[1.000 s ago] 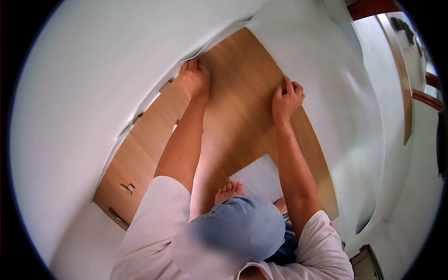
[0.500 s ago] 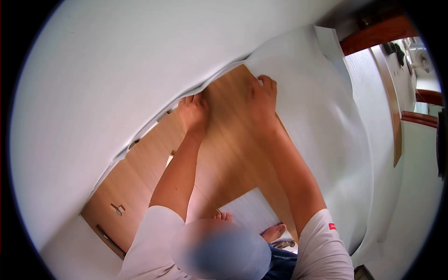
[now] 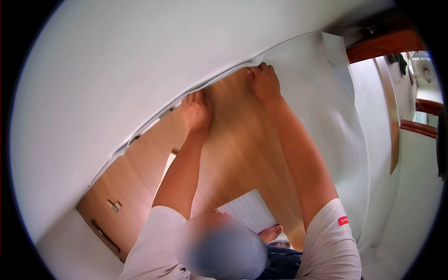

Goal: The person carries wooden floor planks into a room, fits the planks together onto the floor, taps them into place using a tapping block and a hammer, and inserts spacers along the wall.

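A large wood-grain panel [image 3: 242, 135] fills the middle of the view, and a white sheet [image 3: 322, 121] lies along its right side and its far edge. At the panel's far left edge, my left hand [image 3: 197, 111] has its fingers bent against the rim of the white sheet. Farther right, my right hand [image 3: 265, 83] is at the panel's far corner, its fingers closed round the sheet's edge there. The inner fingertips of both hands are partly hidden.
A white wall [image 3: 116, 70] runs along the left. A metal fitting [image 3: 114, 205] and a dark slot sit on the near left wood surface. A white board [image 3: 249, 210] lies by my feet. Dark red wooden beams [image 3: 387, 45] show at the upper right.
My right hand has moved from the panel's right edge up to its far corner at the white sheet. My left hand stays at the left edge. The view has shifted.
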A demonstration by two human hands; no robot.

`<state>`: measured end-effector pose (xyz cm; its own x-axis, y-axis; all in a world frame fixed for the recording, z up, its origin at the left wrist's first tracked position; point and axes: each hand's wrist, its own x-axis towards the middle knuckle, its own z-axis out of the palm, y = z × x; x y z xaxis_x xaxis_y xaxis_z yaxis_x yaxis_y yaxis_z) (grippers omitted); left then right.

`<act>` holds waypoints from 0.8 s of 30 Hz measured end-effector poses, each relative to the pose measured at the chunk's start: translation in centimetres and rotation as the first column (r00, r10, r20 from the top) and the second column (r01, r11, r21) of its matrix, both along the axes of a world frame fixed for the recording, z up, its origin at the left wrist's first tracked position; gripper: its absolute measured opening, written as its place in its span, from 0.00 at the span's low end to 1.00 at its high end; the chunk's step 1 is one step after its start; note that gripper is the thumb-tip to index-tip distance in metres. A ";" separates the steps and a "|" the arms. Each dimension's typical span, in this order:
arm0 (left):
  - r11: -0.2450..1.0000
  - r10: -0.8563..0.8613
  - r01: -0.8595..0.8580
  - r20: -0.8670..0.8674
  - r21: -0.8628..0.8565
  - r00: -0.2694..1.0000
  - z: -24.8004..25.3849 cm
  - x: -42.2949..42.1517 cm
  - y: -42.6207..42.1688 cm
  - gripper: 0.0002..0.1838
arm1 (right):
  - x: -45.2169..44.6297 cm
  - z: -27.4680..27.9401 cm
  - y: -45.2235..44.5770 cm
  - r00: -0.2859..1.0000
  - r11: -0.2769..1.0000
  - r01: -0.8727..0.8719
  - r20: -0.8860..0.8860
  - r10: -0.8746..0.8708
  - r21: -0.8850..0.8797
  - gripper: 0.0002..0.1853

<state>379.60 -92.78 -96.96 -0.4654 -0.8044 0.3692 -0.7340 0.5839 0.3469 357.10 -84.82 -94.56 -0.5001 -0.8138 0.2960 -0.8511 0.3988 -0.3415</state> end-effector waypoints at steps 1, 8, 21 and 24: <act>0.999 0.040 -0.040 -0.036 -0.006 0.999 -0.2 0.0 -0.1 0.12 | -0.1 -0.1 -0.1 1.000 1.000 -0.014 0.010 0.014 0.004 0.09; 0.974 0.225 -0.222 -0.262 0.044 0.938 -1.0 0.7 0.0 0.06 | 0.5 -1.3 0.2 0.994 0.999 -0.034 -0.104 0.031 -0.031 0.10; 0.983 0.164 -0.148 -0.168 0.104 0.972 -0.6 0.8 -0.3 0.06 | 1.1 -2.0 0.5 0.972 0.999 -0.028 -0.232 0.037 0.041 0.17; 0.987 0.145 -0.128 -0.205 0.093 0.968 -0.5 0.7 -0.5 0.07 | 1.1 -1.7 0.4 0.964 0.989 -0.023 -0.258 0.060 0.143 0.19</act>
